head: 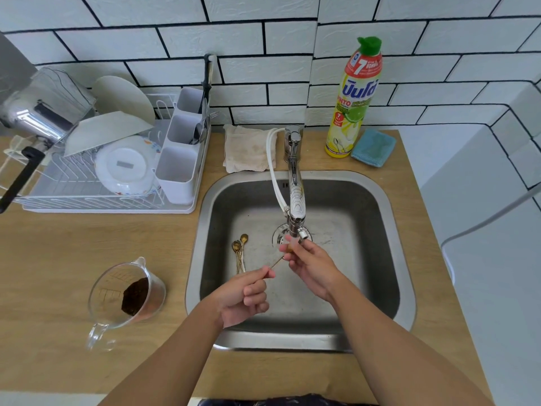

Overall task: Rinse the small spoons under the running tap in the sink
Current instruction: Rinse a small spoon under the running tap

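Note:
I hold one small gold spoon (278, 260) over the steel sink (380, 200), just below the tap spout (296, 212). My left hand (246, 294) pinches the thin handle end. My right hand (310, 263) has its fingers around the spoon's bowl, which is mostly hidden, right under the spout outlet. Whether water is running I cannot tell. Several more small gold spoons (240, 253) lie together on the sink floor to the left of the drain (279, 232).
A glass measuring jug (126, 294) with dark grounds stands on the wooden counter left of the sink. A dish rack (96, 171) with plates and a cutlery holder sits at back left. Behind the sink are a folded cloth (248, 148), a dish soap bottle (354, 101) and a blue sponge (373, 148).

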### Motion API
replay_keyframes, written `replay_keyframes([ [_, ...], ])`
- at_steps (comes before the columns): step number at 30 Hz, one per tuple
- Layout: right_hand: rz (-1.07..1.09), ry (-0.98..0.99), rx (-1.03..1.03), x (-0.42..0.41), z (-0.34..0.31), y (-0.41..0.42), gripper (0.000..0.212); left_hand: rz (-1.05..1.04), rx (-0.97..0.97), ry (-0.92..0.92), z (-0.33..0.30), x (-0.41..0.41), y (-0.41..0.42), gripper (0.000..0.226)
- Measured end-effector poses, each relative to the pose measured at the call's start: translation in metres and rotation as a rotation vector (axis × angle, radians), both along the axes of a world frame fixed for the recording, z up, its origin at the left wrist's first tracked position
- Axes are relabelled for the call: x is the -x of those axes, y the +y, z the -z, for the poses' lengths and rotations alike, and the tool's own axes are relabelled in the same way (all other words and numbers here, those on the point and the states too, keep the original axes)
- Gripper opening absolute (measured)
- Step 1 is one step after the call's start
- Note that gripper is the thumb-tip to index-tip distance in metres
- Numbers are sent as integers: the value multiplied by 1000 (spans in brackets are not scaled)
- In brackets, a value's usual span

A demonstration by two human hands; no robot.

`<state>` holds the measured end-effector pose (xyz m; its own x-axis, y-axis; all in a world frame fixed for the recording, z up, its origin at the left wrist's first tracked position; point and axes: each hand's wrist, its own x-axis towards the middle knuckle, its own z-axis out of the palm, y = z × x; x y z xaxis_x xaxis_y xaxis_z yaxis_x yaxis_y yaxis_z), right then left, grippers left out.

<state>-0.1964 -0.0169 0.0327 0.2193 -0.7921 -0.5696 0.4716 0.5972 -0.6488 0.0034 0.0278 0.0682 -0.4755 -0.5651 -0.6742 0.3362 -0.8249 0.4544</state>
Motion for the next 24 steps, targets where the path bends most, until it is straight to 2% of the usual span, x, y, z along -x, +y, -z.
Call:
replay_keyframes([
  [3, -25, 82, -6, 4, -1, -1, 13, 195, 97, -196, -3, -2, 1, 31],
  [5, -57, 210, -16, 2, 1, -1, 22, 375, 201, -340, -4, 0, -1, 33],
  [7, -55, 254, -31, -2, 4, 0, 24, 426, 265, -438, -5, 5, -3, 32],
  [10, -154, 321, 66, -7, 5, 5, 10, 418, 323, -550, -6, 14, -6, 29],
  [12, -229, 460, 152, -9, 8, 7, 23, 424, 342, -586, -5, 17, -6, 28],
  [14, -178, 518, 157, -8, 7, 5, 17, 433, 364, -597, -4, 19, -6, 28],
  [16, -131, 492, 133, -6, 7, 2, 16, 421, 378, -587, -4, 19, -6, 27],
  [20, -70, 397, 81, 0, 10, 0, 28, 419, 385, -567, -5, 19, -6, 27],
  [24, -185, 451, 166, 1, 10, 5, 15, 406, 353, -501, -5, 18, -3, 26],
])
